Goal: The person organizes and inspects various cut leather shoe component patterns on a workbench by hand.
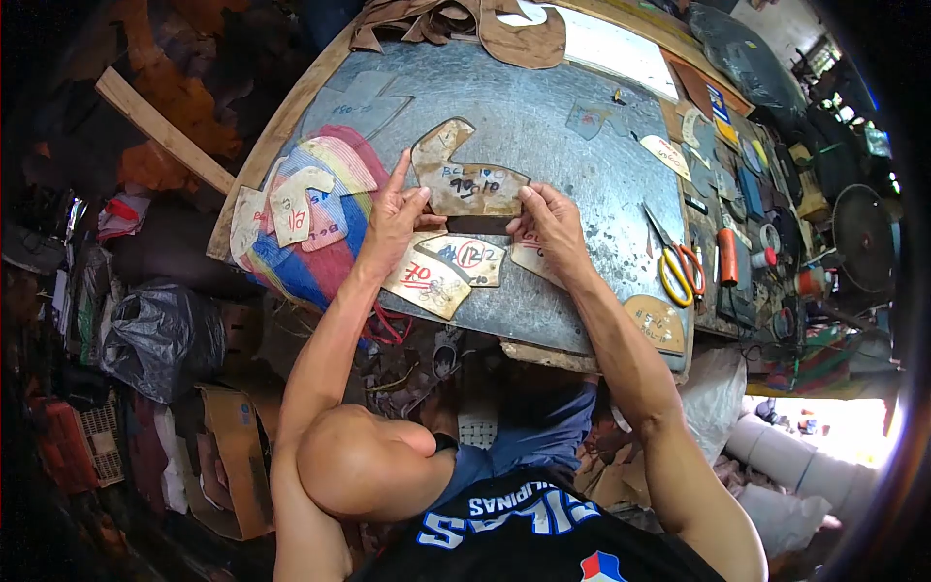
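Observation:
Between my two hands is a brown cardboard pattern piece [475, 189] with a hooked upper end and handwriting on it. My left hand [393, 218] pinches its left edge, index finger stretched up alongside. The right corner is gripped by the thumb and fingers of my right hand [549, 228]. Below it on the grey metal tabletop [504, 325] lie a cream pattern piece [427, 279] marked 70 in red and another pattern piece [472, 257] marked 12. One more pattern piece [531, 258] is partly hidden beneath my right hand.
Scissors [676, 262] with yellow and orange handles lie at the right. A striped bag [344, 238] with pattern pieces on it covers the left corner. Brown leather [524, 37] and a white sheet [616, 53] lie at the back. Tools crowd a side bench, including an orange-handled tool [727, 257].

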### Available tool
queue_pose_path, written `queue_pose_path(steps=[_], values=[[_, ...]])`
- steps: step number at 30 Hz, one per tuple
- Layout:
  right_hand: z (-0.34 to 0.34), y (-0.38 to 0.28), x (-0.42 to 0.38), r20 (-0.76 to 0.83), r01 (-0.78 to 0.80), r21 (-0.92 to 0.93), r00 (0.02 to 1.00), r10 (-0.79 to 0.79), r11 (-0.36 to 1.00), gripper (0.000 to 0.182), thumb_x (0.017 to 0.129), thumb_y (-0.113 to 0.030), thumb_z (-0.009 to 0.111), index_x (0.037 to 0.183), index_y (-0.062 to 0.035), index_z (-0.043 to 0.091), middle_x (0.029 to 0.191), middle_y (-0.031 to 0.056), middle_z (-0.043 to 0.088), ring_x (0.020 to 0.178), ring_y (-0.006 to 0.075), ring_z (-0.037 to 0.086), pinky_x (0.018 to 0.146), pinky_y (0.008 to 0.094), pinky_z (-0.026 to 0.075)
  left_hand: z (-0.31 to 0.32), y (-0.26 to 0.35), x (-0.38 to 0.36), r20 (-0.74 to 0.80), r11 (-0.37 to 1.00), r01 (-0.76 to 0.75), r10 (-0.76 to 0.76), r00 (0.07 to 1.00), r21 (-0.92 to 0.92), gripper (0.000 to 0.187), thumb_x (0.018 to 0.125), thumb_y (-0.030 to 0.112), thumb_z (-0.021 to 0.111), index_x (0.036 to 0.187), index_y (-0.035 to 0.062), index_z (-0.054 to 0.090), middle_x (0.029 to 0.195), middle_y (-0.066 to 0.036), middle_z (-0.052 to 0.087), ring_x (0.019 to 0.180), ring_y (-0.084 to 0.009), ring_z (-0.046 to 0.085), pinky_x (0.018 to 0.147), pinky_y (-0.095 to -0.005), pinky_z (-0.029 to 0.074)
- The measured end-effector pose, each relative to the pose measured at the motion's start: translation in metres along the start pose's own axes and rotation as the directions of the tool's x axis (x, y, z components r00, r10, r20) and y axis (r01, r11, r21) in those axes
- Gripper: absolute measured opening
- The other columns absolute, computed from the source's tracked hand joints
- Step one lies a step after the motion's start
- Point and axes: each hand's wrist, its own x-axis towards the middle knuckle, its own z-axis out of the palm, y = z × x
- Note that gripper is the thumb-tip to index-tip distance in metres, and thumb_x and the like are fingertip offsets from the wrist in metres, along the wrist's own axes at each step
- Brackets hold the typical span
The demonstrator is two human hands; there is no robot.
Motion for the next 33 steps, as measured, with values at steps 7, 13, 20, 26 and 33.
queue_pose_path(steps=[7, 13, 20, 26, 33], values=[[0.0054, -0.002, -0.0023, -0.074, 0.045, 0.156, 0.997, -0.034, 0.987, 0.033, 0.099, -0.022, 0.047, 0.126, -0.0045, 0.052, 0.075, 0.0041, 0.061, 0.061, 0.0084, 0.061, 0.052, 0.0198, 0.048, 0.0, 0.0019, 0.0014, -0.012, 1.0, -0.008, 0.008, 1.0, -0.028, 0.069, 0.096, 0.007, 0.049, 0.151, 0.0106, 0.007, 0.095, -0.008, 0.064, 0.079, -0.0127, 0.065, 0.07, -0.0281, 0.059], [0.0012, -0.007, -0.0041, 0.019, 0.003, 0.017, 1.0, -0.003, 1.0, 0.041, 0.098, -0.015, 0.043, 0.138, -0.0086, 0.043, 0.072, 0.0077, 0.063, 0.061, 0.008, 0.06, 0.055, 0.0204, 0.049, 0.0019, 0.0049, -0.0002, -0.014, 0.999, 0.011, -0.011, 1.0, -0.037, 0.07, 0.096, 0.007, 0.049, 0.151, 0.0108, 0.006, 0.095, -0.008, 0.064, 0.077, -0.0129, 0.065, 0.07, -0.0283, 0.059], [0.0007, -0.0023, -0.0023, 0.015, 0.033, -0.003, 0.999, -0.033, 0.999, 0.04, 0.097, -0.014, 0.045, 0.137, -0.008, 0.045, 0.073, 0.0063, 0.062, 0.062, 0.0079, 0.06, 0.056, 0.0208, 0.049, 0.0007, 0.0035, 0.0003, -0.012, 0.999, 0.014, -0.015, 1.0, -0.028, 0.07, 0.096, 0.007, 0.049, 0.151, 0.0104, 0.005, 0.095, -0.008, 0.064, 0.077, -0.0131, 0.065, 0.071, -0.0291, 0.059], [0.0, -0.0037, -0.002, 0.019, 0.02, 0.031, 1.0, -0.02, 0.999, 0.042, 0.098, -0.016, 0.049, 0.138, -0.0063, 0.041, 0.071, 0.0072, 0.064, 0.06, 0.0087, 0.06, 0.056, 0.0208, 0.05, 0.0016, 0.0046, 0.0005, -0.017, 0.999, 0.006, -0.007, 1.0, -0.037, 0.07, 0.096, 0.009, 0.049, 0.15, 0.0085, 0.004, 0.089, -0.007, 0.063, 0.077, -0.0128, 0.065, 0.071, -0.0287, 0.059], [-0.0012, -0.0022, -0.0017, 0.052, 0.005, 0.071, 0.999, -0.008, 0.998, 0.039, 0.098, -0.014, 0.046, 0.136, -0.0055, 0.044, 0.075, 0.0068, 0.063, 0.062, 0.0092, 0.061, 0.055, 0.0214, 0.05, 0.0015, 0.0043, 0.0015, -0.012, 0.999, 0.0, 0.0, 1.0, -0.046, 0.07, 0.096, 0.009, 0.049, 0.151, 0.0097, 0.005, 0.097, -0.009, 0.065, 0.081, -0.0139, 0.065, 0.071, -0.0286, 0.059]])
